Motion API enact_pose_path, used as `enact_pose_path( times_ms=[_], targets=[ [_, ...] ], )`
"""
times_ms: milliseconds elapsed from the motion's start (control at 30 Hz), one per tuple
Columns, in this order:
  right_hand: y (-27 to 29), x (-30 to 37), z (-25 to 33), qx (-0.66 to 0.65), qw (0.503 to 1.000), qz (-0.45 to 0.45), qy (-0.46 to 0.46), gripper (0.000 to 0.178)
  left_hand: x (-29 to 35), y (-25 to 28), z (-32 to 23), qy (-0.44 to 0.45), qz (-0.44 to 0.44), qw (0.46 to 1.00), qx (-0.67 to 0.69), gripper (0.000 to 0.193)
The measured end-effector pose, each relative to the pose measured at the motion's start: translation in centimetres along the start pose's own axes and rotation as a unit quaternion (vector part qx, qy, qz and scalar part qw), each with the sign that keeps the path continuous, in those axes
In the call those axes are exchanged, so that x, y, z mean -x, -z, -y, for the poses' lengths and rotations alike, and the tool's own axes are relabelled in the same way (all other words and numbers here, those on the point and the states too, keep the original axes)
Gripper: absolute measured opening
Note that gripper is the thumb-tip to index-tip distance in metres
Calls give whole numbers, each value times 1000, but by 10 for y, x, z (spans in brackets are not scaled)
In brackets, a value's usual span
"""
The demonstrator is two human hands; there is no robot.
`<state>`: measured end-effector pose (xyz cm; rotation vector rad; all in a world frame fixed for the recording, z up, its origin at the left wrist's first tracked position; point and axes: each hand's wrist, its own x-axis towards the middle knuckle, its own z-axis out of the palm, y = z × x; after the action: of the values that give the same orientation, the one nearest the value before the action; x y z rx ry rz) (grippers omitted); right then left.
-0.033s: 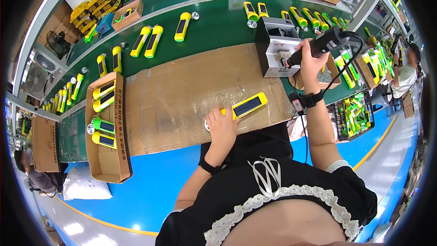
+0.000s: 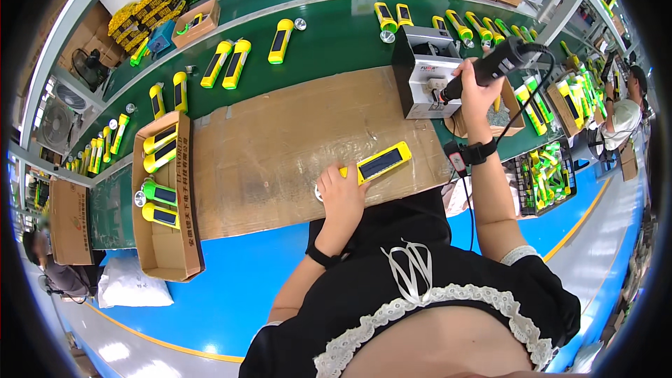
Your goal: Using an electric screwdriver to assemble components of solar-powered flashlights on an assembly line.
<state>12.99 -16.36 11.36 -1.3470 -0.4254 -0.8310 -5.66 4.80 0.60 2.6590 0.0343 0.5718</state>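
A yellow flashlight (image 2: 381, 162) with a dark panel on its upper face lies tilted on the cardboard sheet (image 2: 280, 147). My left hand (image 2: 341, 194) is closed around its head end, which the fingers mostly cover. In my right hand (image 2: 479, 91) is a black corded electric screwdriver (image 2: 493, 66), gripped around its body. Its tip meets the front of a grey metal box-shaped machine (image 2: 420, 73), at a small fitting. Whether a screw sits on the tip is too small to tell.
Left of the cardboard, an open carton (image 2: 168, 255) holds several flashlights. More yellow flashlights (image 2: 281, 40) lie along the green bench (image 2: 329, 21). Behind my right hand is a small carton of tiny parts (image 2: 498, 117). A black crate (image 2: 546, 178) of green-yellow pieces stands right. A co-worker (image 2: 626, 112) is beyond.
The screwdriver's upper end has tilted very slightly left, its tip staying at the machine. My left hand and the flashlight have not visibly moved.
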Motion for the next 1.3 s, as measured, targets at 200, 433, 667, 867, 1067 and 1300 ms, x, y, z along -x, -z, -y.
enact_pose_path(
  times_ms=[200, 433, 667, 867, 1067, 1300],
  targets=[
    [-6, -19, -1, 27, 996, 60, -61, 30, -1, 0, 0, -9, -4, 1000, -12, 50],
    [0, 40, 32, -172, 966, 83, -175, 36, 6, -4, 2, -1, -4, 1000, 4, 50],
    [-39, 98, 82, -271, 934, 186, -140, 43, 0, -3, 7, -5, -17, 999, 42, 52],
    [-66, 113, 82, -292, 920, 196, -171, 42, 2, -8, 8, -8, -39, 998, 44, 52],
    [-74, 122, 74, -256, 928, 211, -173, 41, 7, -13, 7, -13, -51, 998, 32, 54],
    [-77, 127, 63, -163, 937, 259, -171, 38, 3, -11, 7, -28, -44, 998, 32, 53]
  ],
)
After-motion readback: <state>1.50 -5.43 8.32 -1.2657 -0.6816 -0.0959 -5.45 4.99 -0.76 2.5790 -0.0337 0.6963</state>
